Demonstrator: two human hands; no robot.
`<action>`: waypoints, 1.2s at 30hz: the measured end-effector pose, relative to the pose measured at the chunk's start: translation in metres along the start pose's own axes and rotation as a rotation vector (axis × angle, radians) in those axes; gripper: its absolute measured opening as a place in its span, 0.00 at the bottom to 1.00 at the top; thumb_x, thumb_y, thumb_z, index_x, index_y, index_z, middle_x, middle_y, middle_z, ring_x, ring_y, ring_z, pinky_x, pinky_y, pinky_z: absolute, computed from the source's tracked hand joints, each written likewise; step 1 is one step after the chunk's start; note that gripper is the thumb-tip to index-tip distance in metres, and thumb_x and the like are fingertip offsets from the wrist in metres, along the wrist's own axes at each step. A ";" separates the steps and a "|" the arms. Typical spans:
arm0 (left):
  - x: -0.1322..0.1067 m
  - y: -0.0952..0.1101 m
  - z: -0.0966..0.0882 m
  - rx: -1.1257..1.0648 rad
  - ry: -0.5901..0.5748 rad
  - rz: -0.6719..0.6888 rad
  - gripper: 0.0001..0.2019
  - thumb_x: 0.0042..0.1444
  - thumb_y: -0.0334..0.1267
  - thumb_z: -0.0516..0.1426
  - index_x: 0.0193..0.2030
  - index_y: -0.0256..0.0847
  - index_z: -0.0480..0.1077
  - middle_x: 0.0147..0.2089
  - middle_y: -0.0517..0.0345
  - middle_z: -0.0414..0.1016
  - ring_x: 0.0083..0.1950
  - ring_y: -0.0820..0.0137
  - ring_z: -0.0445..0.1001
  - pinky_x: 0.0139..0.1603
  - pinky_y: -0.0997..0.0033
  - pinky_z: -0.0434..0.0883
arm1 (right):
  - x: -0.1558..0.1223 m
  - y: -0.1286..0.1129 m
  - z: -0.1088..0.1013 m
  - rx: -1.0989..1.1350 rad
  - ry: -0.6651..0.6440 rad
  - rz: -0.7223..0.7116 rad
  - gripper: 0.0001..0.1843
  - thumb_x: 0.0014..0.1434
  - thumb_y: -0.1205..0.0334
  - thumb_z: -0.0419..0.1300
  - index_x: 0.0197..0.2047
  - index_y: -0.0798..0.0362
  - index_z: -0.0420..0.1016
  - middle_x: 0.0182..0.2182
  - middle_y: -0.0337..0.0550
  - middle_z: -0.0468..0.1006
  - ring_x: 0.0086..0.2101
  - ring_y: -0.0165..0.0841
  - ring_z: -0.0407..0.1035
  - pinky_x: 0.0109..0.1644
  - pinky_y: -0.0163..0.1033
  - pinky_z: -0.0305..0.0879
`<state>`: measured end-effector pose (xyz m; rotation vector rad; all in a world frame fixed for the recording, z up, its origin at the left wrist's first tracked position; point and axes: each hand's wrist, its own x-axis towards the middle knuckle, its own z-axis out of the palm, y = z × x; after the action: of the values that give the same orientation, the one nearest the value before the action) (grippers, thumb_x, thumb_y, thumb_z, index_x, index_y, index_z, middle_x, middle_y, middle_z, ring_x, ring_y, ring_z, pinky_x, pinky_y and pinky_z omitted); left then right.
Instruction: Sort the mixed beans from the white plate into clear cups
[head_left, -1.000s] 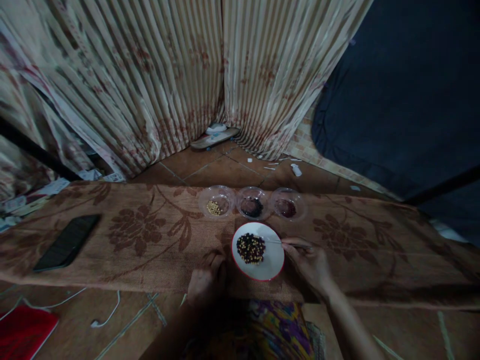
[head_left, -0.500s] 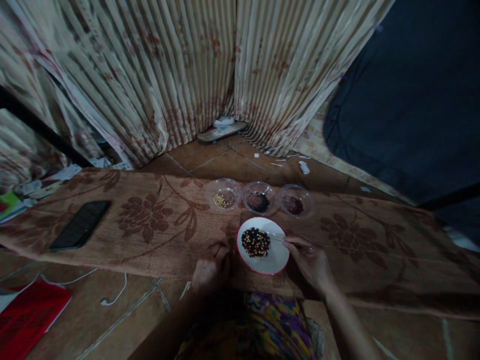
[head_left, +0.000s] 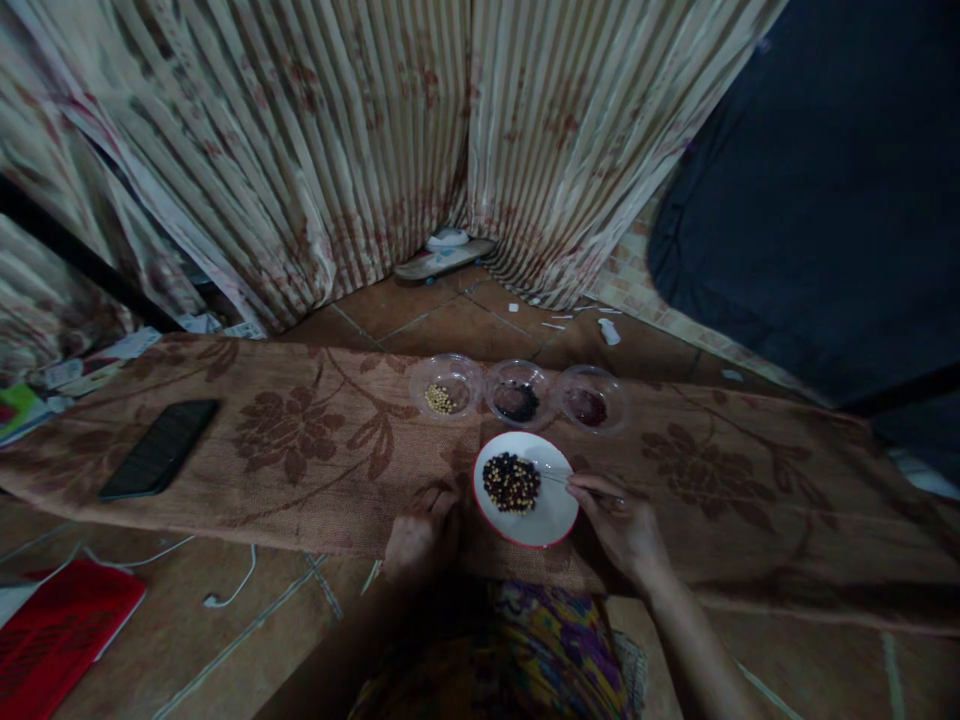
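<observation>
A: What are the hands doing?
B: The right hand (head_left: 621, 520), toward four o'clock of the red-rimmed plate (head_left: 553, 512), is closing its grip on slim tweezers (head_left: 555, 474), apparently. They are pointing at nine o'clock, toward the mixed bean heap (head_left: 511, 484); I can't tell whether the tips are pinching a bean. The left hand (head_left: 421, 532) is resting at eight o'clock, fingers curling loosely; whether it is holding anything, I can't tell.
A: And how far along are things?
B: Partway, I'd judge. Beyond the plate, the clear bowl at eleven o'clock (head_left: 459, 369) is holding pale beans (head_left: 439, 400), the one at twelve (head_left: 517, 369) black beans (head_left: 525, 402), the one at one (head_left: 590, 374) dark red ones (head_left: 595, 408).
A: What's left?
B: That heap, lying in the plate's nine o'clock half: pale and dark beans are mingling there, so plenty is seemingly waiting.
</observation>
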<state>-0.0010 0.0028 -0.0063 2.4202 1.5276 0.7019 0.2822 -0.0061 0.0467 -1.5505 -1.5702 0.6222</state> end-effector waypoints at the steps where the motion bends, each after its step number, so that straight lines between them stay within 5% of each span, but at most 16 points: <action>1: 0.000 0.000 0.000 0.002 -0.003 0.000 0.06 0.62 0.32 0.51 0.40 0.43 0.69 0.39 0.56 0.74 0.40 0.70 0.72 0.40 0.72 0.71 | -0.001 -0.001 -0.001 -0.009 -0.004 -0.014 0.13 0.60 0.51 0.59 0.34 0.49 0.80 0.37 0.45 0.81 0.39 0.37 0.75 0.43 0.40 0.72; 36: 0.000 0.002 -0.002 0.024 0.028 0.016 0.06 0.62 0.32 0.50 0.39 0.43 0.68 0.37 0.55 0.74 0.40 0.69 0.73 0.41 0.71 0.72 | -0.003 -0.003 0.003 -0.061 -0.012 -0.108 0.10 0.62 0.55 0.58 0.35 0.47 0.79 0.37 0.42 0.81 0.39 0.36 0.75 0.43 0.39 0.71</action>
<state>-0.0004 0.0023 -0.0042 2.4533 1.5373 0.7280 0.2780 -0.0090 0.0474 -1.4971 -1.6842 0.5290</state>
